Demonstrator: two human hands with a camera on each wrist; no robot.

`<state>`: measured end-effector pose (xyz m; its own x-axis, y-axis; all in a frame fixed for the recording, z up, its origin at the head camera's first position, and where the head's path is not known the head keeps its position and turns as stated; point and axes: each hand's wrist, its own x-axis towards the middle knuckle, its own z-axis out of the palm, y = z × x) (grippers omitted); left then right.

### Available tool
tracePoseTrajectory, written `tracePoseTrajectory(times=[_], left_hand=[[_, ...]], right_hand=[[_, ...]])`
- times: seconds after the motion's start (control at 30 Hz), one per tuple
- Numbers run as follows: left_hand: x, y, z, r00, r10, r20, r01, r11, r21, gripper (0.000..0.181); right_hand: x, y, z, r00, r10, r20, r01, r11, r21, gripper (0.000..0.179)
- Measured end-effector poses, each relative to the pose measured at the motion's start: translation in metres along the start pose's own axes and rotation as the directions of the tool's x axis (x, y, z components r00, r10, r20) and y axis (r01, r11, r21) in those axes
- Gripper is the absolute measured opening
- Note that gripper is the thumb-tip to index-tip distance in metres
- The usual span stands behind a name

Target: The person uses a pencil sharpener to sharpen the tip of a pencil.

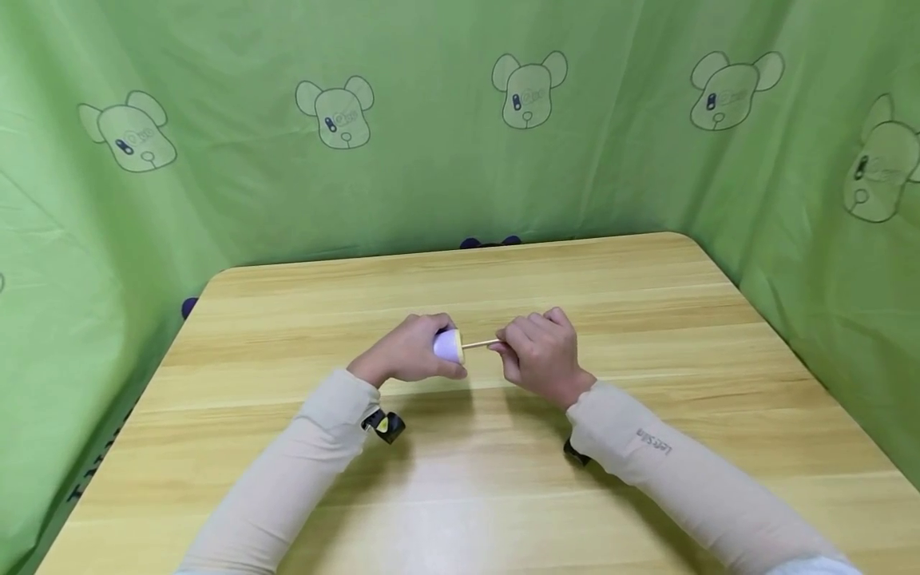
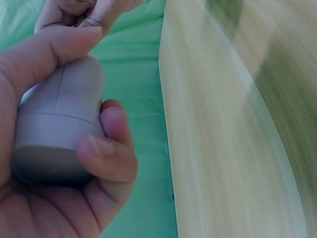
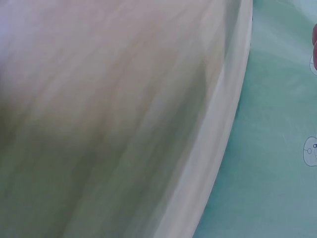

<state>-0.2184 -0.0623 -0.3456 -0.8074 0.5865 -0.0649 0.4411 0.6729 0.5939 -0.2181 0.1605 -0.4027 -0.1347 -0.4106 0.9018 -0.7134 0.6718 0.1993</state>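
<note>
From my end, the left hand [image 1: 413,350] has its grip curled round a little lavender container [image 1: 448,346], held above the middle of the surface [image 1: 287,319], and the right hand [image 1: 539,351] has a narrow pinch grip on a thin stick [image 1: 479,344] running to the container's yellowish end. Can't tell how deep the tip goes. My worry: pull the hands out of line and that skinny stick could bend or snap; squeeze carelessly and the smooth, rounded container might slip. Roomwise I'm happy: far edge and green cloth [image 1: 431,184] sit beyond both hands, with loads of space left and right; near edge is out of view.
</note>
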Motion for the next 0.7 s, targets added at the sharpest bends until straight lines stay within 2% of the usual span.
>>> tracePoseTrajectory(times=[0.2, 0.37, 0.43, 0.53, 0.7], left_hand=[[0.000, 0.000, 0.000, 1.000, -0.009, -0.009, 0.009, 1.000, 0.016, 0.045], [0.002, 0.001, 0.002, 1.000, -0.010, -0.026, 0.010, 1.000, 0.020, 0.043], [0.001, 0.000, 0.003, 0.999, -0.021, -0.035, 0.021, 1.000, 0.019, 0.043], [-0.001, -0.003, 0.004, 0.998, -0.032, -0.058, 0.032, 0.999, 0.005, 0.044], [-0.002, -0.007, 0.007, 0.995, -0.002, -0.100, 0.002, 1.000, 0.003, 0.044]], right_hand=[[0.000, -0.001, 0.003, 0.999, -0.044, -0.024, 0.044, 0.999, -0.013, 0.037], [-0.001, -0.002, 0.002, 0.999, -0.037, -0.024, 0.036, 0.999, -0.023, 0.040], [0.002, -0.005, 0.002, 1.000, -0.029, 0.003, 0.029, 0.999, -0.029, 0.042], [0.007, -0.007, 0.000, 0.996, -0.008, 0.085, 0.011, 0.999, -0.034, 0.044], [0.014, -0.009, -0.003, 0.978, 0.050, 0.204, -0.046, 0.999, -0.027, 0.048]])
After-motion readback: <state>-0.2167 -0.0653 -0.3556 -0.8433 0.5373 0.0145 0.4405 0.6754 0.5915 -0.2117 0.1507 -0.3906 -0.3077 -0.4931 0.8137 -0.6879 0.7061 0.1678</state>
